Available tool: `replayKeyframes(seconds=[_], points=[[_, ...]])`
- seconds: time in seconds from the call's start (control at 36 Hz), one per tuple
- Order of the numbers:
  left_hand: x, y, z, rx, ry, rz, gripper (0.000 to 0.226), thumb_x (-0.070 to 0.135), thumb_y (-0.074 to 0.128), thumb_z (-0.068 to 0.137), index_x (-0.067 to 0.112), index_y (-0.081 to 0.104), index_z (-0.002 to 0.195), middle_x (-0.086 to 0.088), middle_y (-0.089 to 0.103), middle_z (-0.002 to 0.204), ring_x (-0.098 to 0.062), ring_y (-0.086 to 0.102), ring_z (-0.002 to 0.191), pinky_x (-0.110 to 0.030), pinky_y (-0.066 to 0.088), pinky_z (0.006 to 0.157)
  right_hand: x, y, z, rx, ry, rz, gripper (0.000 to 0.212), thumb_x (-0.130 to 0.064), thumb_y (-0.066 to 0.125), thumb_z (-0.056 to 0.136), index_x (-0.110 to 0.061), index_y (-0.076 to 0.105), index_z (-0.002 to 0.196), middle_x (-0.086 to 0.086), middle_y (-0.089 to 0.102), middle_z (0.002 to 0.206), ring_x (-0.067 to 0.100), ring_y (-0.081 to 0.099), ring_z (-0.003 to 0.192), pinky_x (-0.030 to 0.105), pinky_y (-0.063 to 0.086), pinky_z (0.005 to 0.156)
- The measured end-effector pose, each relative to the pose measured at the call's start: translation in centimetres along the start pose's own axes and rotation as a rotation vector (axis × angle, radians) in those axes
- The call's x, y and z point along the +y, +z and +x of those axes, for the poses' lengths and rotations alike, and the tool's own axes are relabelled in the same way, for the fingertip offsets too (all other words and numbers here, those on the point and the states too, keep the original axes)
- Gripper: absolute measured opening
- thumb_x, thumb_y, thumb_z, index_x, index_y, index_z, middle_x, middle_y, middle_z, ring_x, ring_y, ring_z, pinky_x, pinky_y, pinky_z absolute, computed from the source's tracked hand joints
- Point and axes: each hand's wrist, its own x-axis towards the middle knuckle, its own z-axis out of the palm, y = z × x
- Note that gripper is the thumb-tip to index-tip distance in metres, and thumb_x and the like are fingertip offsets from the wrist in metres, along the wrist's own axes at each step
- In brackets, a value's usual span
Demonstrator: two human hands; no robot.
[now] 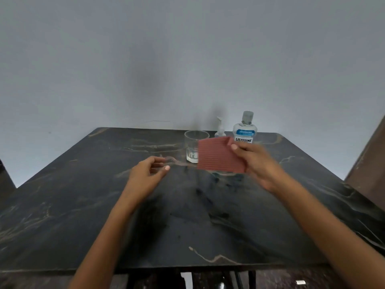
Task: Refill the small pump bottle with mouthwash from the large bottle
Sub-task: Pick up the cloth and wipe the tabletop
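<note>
Head view: the right hand pinches a red ribbed cloth; the left hand hovers, loosely curled, empty. At one o'clock, the large bottle stands capped beside the small pump bottle; refilling looks unstarted.

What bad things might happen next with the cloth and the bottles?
1. The right hand holds the red cloth just in front of the glass and Listerine bottle; swinging it might knock them over.
2. The cloth hides part of both, so reaching past it for the small pump bottle is riskier.
</note>
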Motion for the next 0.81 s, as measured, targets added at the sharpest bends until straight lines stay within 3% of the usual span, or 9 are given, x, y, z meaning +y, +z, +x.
replayKeyframes(seconds=[0.08,0.17,0.22,0.28,0.33,0.42,0.47,0.56,0.81], points=[[0.1,0.0,-2.6,-0.044,0.098,0.107,0.028,0.019,0.066,0.089,0.009,0.066,0.115,-0.001,0.069,0.109,-0.012,0.063,0.101,-0.022,0.044,0.091,0.0,-3.6,-3.3,0.112,-0.31,-0.383,0.017,-0.018,0.054,0.094,-0.017,0.069,0.103,0.003,0.07,0.099,0.011,0.061,0.088,0.029,0.051,0.078],[-0.3,-0.1,-4.7,-0.07,0.167,0.17,0.029,0.026,0.065,0.089,0.017,0.066,0.117,0.007,0.068,0.112,-0.005,0.06,0.107,-0.019,0.04,0.092,1.2,-5.6,-6.3,0.124,-0.527,-0.878,0.022,-0.009,0.057,0.091,-0.014,0.068,0.111,-0.009,0.07,0.093,-0.014,0.058,0.076,0.001,0.039,0.066],[-0.6,-0.1,-5.6,-0.078,0.198,0.201,0.03,0.027,0.064,0.09,0.018,0.066,0.119,0.008,0.066,0.116,-0.001,0.057,0.108,-0.016,0.038,0.091,3.2,-6.4,-7.7,0.08,-0.433,-1.146,0.03,-0.006,0.058,0.091,-0.013,0.065,0.119,0.006,0.072,0.105,0.006,0.066,0.087,0.01,0.039,0.068],[-0.8,-0.1,-6.2,-0.082,0.211,0.235,0.03,0.026,0.063,0.091,0.016,0.066,0.119,0.005,0.067,0.119,-0.005,0.058,0.111,-0.019,0.039,0.092,5.1,-6.7,-8.9,-0.017,-0.257,-1.27,0.035,-0.008,0.054,0.093,-0.013,0.058,0.127,0.012,0.064,0.124,0.027,0.062,0.11,0.027,0.043,0.088],[-0.9,-0.2,-6.5,-0.086,0.205,0.268,0.03,0.024,0.062,0.091,0.015,0.066,0.12,0.001,0.068,0.12,-0.014,0.06,0.114,-0.025,0.041,0.095,6.1,-6.5,-9.6,-0.127,-0.159,-1.249,0.04,-0.009,0.049,0.095,-0.01,0.049,0.135,0.012,0.045,0.144,0.024,0.045,0.132,0.024,0.029,0.107],[-1.2,0.0,-6.7,-0.079,0.217,0.335,0.027,0.019,0.06,0.093,0.011,0.068,0.117,-0.004,0.07,0.116,-0.024,0.063,0.109,-0.036,0.044,0.097,6.5,-5.4,-9.7,-0.143,-0.063,-1.167,0.045,-0.017,0.039,0.1,-0.006,0.033,0.143,0.013,0.018,0.156,0.018,0.018,0.145,0.016,0.009,0.11],[-1.6,0.2,-6.8,-0.074,0.227,0.366,0.023,0.014,0.059,0.093,0.008,0.069,0.113,-0.006,0.072,0.112,-0.027,0.065,0.103,-0.038,0.043,0.094,6.9,-4.4,-9.1,-0.085,-0.005,-1.157,0.054,-0.032,0.034,0.101,-0.003,0.024,0.146,0.015,0.012,0.157,0.021,0.008,0.147,0.021,0.005,0.113],[-2.0,0.5,-6.8,-0.075,0.232,0.405,0.022,0.013,0.058,0.094,0.007,0.07,0.111,-0.006,0.073,0.11,-0.028,0.067,0.098,-0.036,0.042,0.09,8.1,-3.6,-7.6,-0.023,0.072,-1.268,0.07,-0.049,0.031,0.098,-0.002,0.016,0.148,0.018,0.009,0.157,0.027,0.006,0.147,0.039,0.011,0.119],[-2.2,0.6,-6.7,-0.071,0.243,0.435,0.019,0.01,0.06,0.092,0.005,0.072,0.106,-0.008,0.073,0.108,-0.027,0.069,0.098,-0.039,0.046,0.087,7.7,-2.2,-0.3,-0.025,0.077,-1.266,0.049,-0.025,0.033,0.101,-0.006,0.025,0.146,0.02,0.014,0.156,0.031,0.011,0.146,0.043,0.013,0.118]])
